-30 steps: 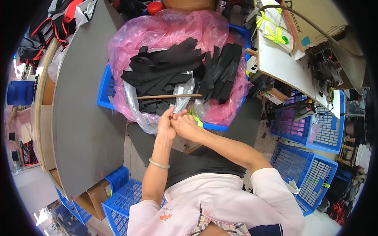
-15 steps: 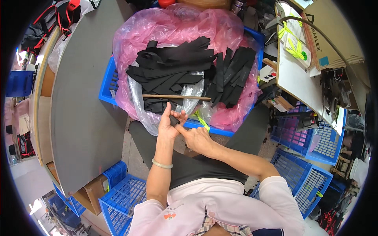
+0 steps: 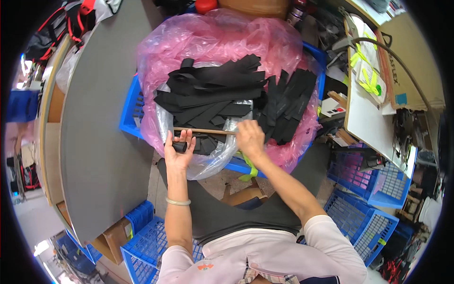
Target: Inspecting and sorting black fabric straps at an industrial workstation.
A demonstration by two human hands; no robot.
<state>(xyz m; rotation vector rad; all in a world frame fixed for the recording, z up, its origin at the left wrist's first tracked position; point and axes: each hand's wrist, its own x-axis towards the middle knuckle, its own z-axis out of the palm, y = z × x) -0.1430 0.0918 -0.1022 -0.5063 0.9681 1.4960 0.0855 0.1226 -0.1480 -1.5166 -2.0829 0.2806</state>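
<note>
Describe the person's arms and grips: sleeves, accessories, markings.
Left sleeve and right sleeve: short, pale pinkish-white. Pale bangle around the left forearm, none visible on the right. Left grip and right grip: gloveless; no cables or markings visible.

The strips (image 3: 213,87) and small roll (image 3: 179,147) are black, the stick (image 3: 203,131) brown, the plastic bag (image 3: 165,47) pink — the crate (image 3: 128,113) blue. The tabletop (image 3: 109,123) is grey, the trousers (image 3: 213,220) dark grey, the shirt (image 3: 283,253) pale pink — its collar (image 3: 249,274) checked.
</note>
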